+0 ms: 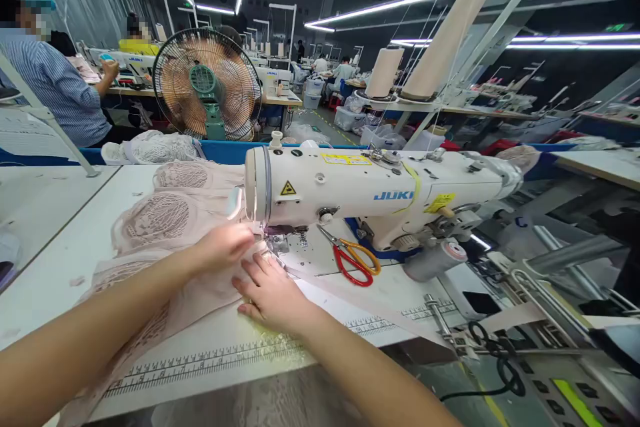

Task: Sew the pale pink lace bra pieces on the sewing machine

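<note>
A white sewing table (55, 293) is spread across the foreground, its near side marked with printed ruler scales (210, 360). On it a white sewing machine (345, 193), lettered JUKI, is mounted. Pale pink lace fabric (155, 220) is laid over the table to the left of the machine and is bunched near its needle end. The fabric is covered by the right hand (277, 297), set palm down with fingers spread. The left hand (227, 243) is narrowed, its fingers curled beside the needle end; whether fabric is pinched there cannot be told. Below the machine's arm, scissors (340, 243) with red and orange handles are laid
</note>
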The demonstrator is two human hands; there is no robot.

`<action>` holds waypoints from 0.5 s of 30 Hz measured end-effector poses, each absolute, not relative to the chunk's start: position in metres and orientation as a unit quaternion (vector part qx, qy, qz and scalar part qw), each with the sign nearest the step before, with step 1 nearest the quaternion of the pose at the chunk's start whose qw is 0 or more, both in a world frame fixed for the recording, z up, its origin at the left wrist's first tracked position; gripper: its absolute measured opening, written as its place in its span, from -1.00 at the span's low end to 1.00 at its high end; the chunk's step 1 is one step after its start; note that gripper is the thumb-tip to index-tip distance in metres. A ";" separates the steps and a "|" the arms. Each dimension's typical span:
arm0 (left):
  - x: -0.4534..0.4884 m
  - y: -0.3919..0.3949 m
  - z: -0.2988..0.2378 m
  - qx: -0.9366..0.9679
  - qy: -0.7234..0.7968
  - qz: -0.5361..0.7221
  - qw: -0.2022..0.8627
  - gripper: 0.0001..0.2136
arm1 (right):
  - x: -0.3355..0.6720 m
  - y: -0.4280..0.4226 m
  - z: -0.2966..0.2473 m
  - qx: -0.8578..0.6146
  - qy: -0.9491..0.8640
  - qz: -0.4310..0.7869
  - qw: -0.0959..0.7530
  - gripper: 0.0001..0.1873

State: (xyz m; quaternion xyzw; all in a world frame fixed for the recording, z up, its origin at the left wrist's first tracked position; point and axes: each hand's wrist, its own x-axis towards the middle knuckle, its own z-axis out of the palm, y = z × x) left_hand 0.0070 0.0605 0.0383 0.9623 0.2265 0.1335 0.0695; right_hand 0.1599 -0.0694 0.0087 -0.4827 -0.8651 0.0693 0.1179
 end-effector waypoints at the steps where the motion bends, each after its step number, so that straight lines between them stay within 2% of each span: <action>1: -0.002 0.051 0.035 0.971 0.191 0.123 0.073 -0.73 | 0.160 -0.071 0.010 -0.483 -0.865 0.066 0.123 -0.47; 4: -0.023 0.028 0.020 0.983 0.140 0.111 0.042 -0.66 | 0.161 -0.084 0.011 -0.492 -0.859 0.063 0.128 -0.48; 8: -0.026 0.007 0.007 0.973 0.200 0.110 -0.026 -0.64 | 0.166 -0.108 0.003 -0.500 -0.854 0.070 0.131 -0.45; 15: 0.002 -0.015 0.018 0.950 0.288 0.071 -0.095 -0.71 | 0.177 -0.128 -0.006 -0.529 -0.836 0.088 0.118 -0.43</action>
